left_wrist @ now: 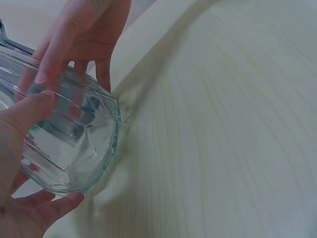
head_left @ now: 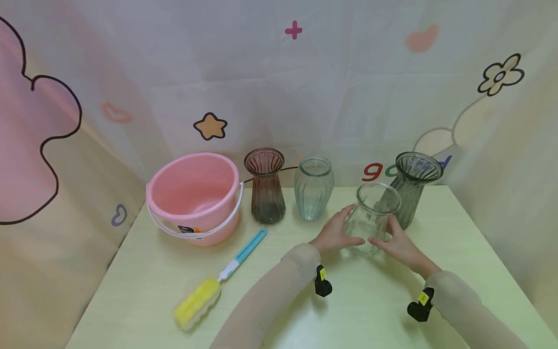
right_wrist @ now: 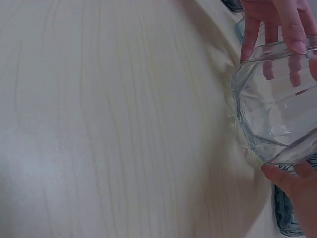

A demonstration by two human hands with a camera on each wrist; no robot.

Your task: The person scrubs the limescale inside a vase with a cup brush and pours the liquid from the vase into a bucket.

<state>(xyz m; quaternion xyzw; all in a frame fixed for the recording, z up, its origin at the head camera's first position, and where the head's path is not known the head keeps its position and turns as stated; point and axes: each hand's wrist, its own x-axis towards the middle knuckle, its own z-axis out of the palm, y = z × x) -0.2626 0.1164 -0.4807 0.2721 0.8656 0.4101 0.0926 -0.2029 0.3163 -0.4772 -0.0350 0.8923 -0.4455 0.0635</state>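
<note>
Clear vase (head_left: 367, 220) at the right half of the table (head_left: 370, 305), between the two hands, mouth up and near upright; we cannot tell whether its base touches the wood. Left hand (head_left: 334, 233) holds one side, right hand (head_left: 400, 248) the other: both part-curled round the glass, thumbs on the near face, fingers reaching round the flanks. In the wrist views we see a fingertip of each hand down by the faceted base edge; some fingers show only through the glass. We judge the piece stiff, fairly heavy for its bulk with a thick bottom, smooth enough to slip, more so if wet, and liable to chip at rim or base on a knock. Best hold, we think: the body below the neck, from both sides, as here; the lip looks a poorer purchase. The grip sits low, well under the rim. Grey vase (head_left: 409, 201) stands just behind and right, blue-tinted vase (head_left: 313, 194) behind and left.
</note>
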